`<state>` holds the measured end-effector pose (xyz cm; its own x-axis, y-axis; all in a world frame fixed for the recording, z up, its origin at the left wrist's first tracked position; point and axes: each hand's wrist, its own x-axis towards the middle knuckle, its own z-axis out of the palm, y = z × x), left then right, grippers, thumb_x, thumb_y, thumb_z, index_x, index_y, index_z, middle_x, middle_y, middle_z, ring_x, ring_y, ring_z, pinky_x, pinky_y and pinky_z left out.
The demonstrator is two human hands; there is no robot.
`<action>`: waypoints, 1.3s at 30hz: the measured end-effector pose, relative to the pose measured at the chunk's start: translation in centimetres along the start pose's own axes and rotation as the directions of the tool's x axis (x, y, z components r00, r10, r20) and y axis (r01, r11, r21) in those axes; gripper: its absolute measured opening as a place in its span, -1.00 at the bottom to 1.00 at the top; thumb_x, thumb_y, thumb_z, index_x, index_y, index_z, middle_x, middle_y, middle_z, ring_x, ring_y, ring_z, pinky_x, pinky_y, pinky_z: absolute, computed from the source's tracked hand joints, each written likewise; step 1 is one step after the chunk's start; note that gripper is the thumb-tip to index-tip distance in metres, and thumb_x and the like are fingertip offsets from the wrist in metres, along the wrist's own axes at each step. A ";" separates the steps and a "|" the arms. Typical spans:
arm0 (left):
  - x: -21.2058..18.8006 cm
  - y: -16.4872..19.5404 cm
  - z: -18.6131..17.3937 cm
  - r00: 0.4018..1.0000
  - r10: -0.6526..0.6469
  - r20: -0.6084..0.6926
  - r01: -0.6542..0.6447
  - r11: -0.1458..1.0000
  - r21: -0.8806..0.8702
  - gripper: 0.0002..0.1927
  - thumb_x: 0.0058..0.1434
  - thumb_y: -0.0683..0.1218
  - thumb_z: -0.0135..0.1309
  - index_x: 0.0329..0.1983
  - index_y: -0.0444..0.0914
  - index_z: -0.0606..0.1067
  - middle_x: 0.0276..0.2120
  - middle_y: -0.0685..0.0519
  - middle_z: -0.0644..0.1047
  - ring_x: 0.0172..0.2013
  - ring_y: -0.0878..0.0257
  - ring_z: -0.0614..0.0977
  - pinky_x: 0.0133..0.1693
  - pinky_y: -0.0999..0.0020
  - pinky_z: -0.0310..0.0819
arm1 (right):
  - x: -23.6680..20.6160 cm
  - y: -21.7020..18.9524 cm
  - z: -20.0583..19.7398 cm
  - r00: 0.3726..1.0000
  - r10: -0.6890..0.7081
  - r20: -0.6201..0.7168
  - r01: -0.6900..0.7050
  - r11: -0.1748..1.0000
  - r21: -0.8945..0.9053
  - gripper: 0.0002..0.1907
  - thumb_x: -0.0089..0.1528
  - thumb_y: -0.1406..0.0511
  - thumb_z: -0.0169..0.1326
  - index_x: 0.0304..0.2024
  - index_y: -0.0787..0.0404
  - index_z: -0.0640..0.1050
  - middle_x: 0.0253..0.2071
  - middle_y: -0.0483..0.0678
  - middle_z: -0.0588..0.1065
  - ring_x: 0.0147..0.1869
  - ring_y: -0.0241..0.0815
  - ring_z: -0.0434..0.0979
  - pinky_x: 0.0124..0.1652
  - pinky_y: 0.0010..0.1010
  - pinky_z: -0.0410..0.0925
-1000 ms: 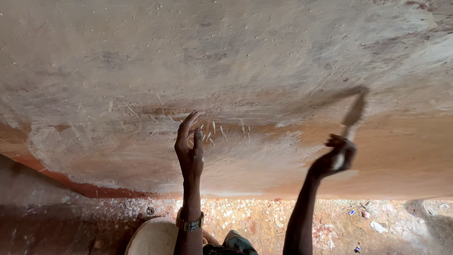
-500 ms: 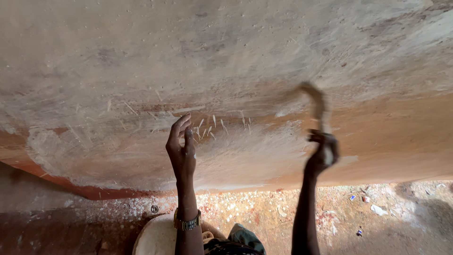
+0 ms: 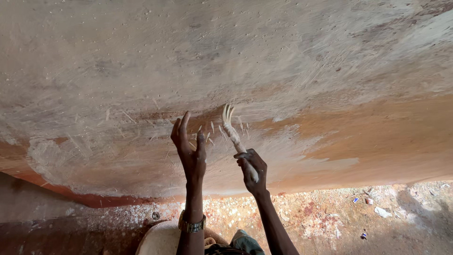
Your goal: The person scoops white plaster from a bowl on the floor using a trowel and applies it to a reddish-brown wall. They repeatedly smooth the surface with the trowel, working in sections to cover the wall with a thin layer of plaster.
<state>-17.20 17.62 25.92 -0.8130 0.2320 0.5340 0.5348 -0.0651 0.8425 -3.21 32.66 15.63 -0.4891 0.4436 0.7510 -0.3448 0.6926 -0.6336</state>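
A large curved surface [image 3: 283, 61], pale grey above and orange-brown lower down, fills the view overhead. Short pale fibres stick out of a seam in it near the middle. My right hand [image 3: 252, 172] is shut on a pale, paste-coated brush-like tool [image 3: 232, 132], whose frayed tip touches the surface at the seam. My left hand [image 3: 188, 148], wearing a wristwatch [image 3: 191, 225], is raised just left of the tool, fingers open and tips resting against the surface.
Below the surface is reddish ground [image 3: 330, 217] strewn with white chips and small scraps of litter at the right. A pale round object [image 3: 158, 238] sits by my left arm at the bottom edge.
My right hand has swept the tool leftward along the surface, from far right to the seam beside my left hand. My left hand stayed nearly in place.
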 end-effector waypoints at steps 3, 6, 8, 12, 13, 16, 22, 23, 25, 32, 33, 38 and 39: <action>0.2 -0.3 -0.7 0.999 -0.033 -0.019 0.033 0.999 -0.016 -0.38 0.47 0.25 -0.12 0.48 -0.10 0.30 0.48 -0.10 0.19 0.53 -0.04 0.09 0.45 -0.17 0.03 | 1.3 -1.4 -3.3 0.995 0.032 -0.098 -0.028 0.998 0.048 -0.68 0.50 0.27 -0.13 -0.21 0.23 0.60 -0.28 -0.01 0.65 -0.35 -0.30 0.62 -0.35 -0.43 0.50; 0.7 -0.3 -1.0 0.999 -0.017 -0.028 0.016 1.000 -0.008 -0.41 0.46 0.21 -0.09 0.46 -0.13 0.32 0.44 -0.12 0.26 0.50 -0.05 0.15 0.43 -0.15 0.07 | 3.7 -2.0 -8.4 0.938 0.042 -0.343 -0.030 0.999 0.041 -0.68 0.53 0.20 -0.08 -0.19 0.27 0.54 -0.26 0.05 0.62 -0.30 -0.22 0.63 -0.31 -0.37 0.51; 1.0 -0.1 -1.2 1.000 -0.012 -0.019 0.011 0.998 -0.056 -0.43 0.45 0.21 -0.08 0.43 -0.12 0.34 0.39 -0.10 0.33 0.45 -0.01 0.27 0.40 -0.09 0.18 | 4.5 -1.9 -11.3 0.856 0.051 -0.515 -0.057 0.998 0.004 -0.64 0.53 0.12 -0.10 -0.13 0.27 0.50 -0.27 0.05 0.62 -0.31 -0.22 0.63 -0.29 -0.39 0.50; 1.1 0.3 -1.5 0.992 -0.090 0.087 0.098 0.991 -0.092 -0.46 0.44 0.19 -0.06 0.39 -0.12 0.38 0.33 -0.08 0.43 0.38 0.02 0.40 0.36 -0.03 0.28 | 4.7 -0.6 -12.0 0.731 -0.143 -0.668 0.013 0.981 -0.195 -0.56 0.55 0.03 -0.12 -0.10 0.26 0.50 -0.22 0.05 0.57 -0.26 -0.22 0.53 -0.24 -0.40 0.41; 1.0 0.5 -1.6 0.992 -0.086 0.092 0.094 0.992 -0.087 -0.45 0.44 0.19 -0.06 0.40 -0.12 0.37 0.34 -0.08 0.42 0.38 0.02 0.40 0.36 -0.03 0.28 | 4.5 -0.2 -11.1 0.738 -0.168 -0.654 0.029 0.976 -0.218 -0.58 0.55 0.04 -0.10 -0.12 0.25 0.50 -0.22 0.04 0.57 -0.27 -0.23 0.52 -0.26 -0.41 0.42; 0.6 1.0 -1.7 0.995 -0.065 0.078 0.072 0.994 -0.082 -0.45 0.44 0.19 -0.06 0.41 -0.12 0.37 0.35 -0.07 0.41 0.38 0.01 0.40 0.35 -0.01 0.27 | 4.1 0.4 -6.8 0.821 -0.178 -0.543 0.087 0.978 -0.188 -0.64 0.54 0.10 -0.07 -0.19 0.21 0.53 -0.23 0.02 0.59 -0.28 -0.24 0.50 -0.24 -0.40 0.43; 0.5 1.7 -2.6 0.999 -0.050 0.002 0.050 0.993 -0.108 -0.44 0.43 0.16 -0.05 0.42 -0.15 0.36 0.38 -0.05 0.40 0.34 0.03 0.42 0.34 -0.01 0.26 | 1.4 -2.7 1.6 0.998 -0.059 0.018 0.060 0.995 -0.082 -0.81 0.40 0.30 0.01 -0.21 0.25 0.60 -0.23 0.02 0.65 -0.27 -0.18 0.59 -0.33 -0.32 0.46; 0.5 1.8 -3.0 1.000 -0.023 -0.009 0.021 0.990 -0.140 -0.45 0.44 0.15 -0.04 0.41 -0.16 0.38 0.37 -0.04 0.42 0.35 0.04 0.42 0.35 0.00 0.26 | 1.1 -3.3 1.8 0.987 -0.145 0.062 0.150 0.986 -0.079 -0.84 0.42 0.32 0.05 -0.17 0.30 0.58 -0.20 0.04 0.63 -0.15 -0.09 0.58 -0.22 -0.27 0.46; 1.0 1.9 -3.0 1.000 0.009 -0.013 -0.012 0.981 -0.196 -0.48 0.45 0.13 -0.06 0.39 -0.17 0.41 0.35 -0.04 0.45 0.38 0.06 0.42 0.37 0.01 0.25 | 1.3 -3.9 1.2 0.999 -0.023 0.037 0.026 0.996 -0.084 -0.86 0.34 0.34 0.07 -0.18 0.29 0.61 -0.24 0.04 0.61 -0.30 -0.15 0.57 -0.36 -0.31 0.42; 0.7 1.7 -4.3 0.997 -0.056 0.046 0.063 0.983 -0.173 -0.56 0.46 0.03 -0.10 0.33 -0.19 0.45 0.33 -0.05 0.45 0.36 0.08 0.42 0.36 0.06 0.28 | 5.6 -4.3 -7.9 0.875 -0.127 -0.467 0.044 0.982 -0.184 -0.65 0.56 0.23 -0.06 -0.30 0.23 0.50 -0.26 0.00 0.59 -0.16 -0.15 0.60 0.06 -0.12 0.47; 0.8 1.5 -4.4 0.996 -0.063 0.056 0.071 0.984 -0.162 -0.57 0.46 0.02 -0.10 0.33 -0.20 0.45 0.32 -0.06 0.45 0.36 0.08 0.42 0.36 0.06 0.27 | 6.0 -4.3 -9.3 0.800 -0.103 -0.591 0.038 0.992 -0.121 -0.71 0.51 0.20 -0.06 -0.25 0.23 0.47 -0.28 -0.02 0.59 -0.23 -0.20 0.60 -0.07 -0.18 0.46; 1.2 0.9 -5.1 0.987 -0.137 0.083 0.155 0.945 -0.286 -0.57 0.44 -0.04 -0.12 0.31 -0.24 0.45 0.31 -0.09 0.46 0.35 0.08 0.45 0.37 0.09 0.26 | 6.8 -2.5 -11.3 0.688 -0.147 -0.711 0.066 0.988 -0.140 -0.69 0.50 0.15 -0.12 -0.15 0.22 0.49 -0.27 -0.04 0.57 -0.28 -0.26 0.57 -0.23 -0.28 0.44; 1.2 0.7 -5.1 0.987 -0.138 0.077 0.154 0.944 -0.292 -0.57 0.44 -0.05 -0.12 0.31 -0.24 0.45 0.31 -0.09 0.47 0.35 0.08 0.46 0.37 0.09 0.27 | 6.7 -2.1 -10.2 0.743 -0.222 -0.632 0.098 0.969 -0.225 -0.64 0.54 0.13 -0.14 -0.18 0.22 0.52 -0.27 -0.04 0.57 -0.29 -0.26 0.56 -0.17 -0.28 0.45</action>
<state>-19.01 12.88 27.54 -0.8586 0.3130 0.4059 0.3122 -0.3088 0.8984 2.43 39.96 23.86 0.2190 0.5352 0.8158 -0.2014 0.8429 -0.4989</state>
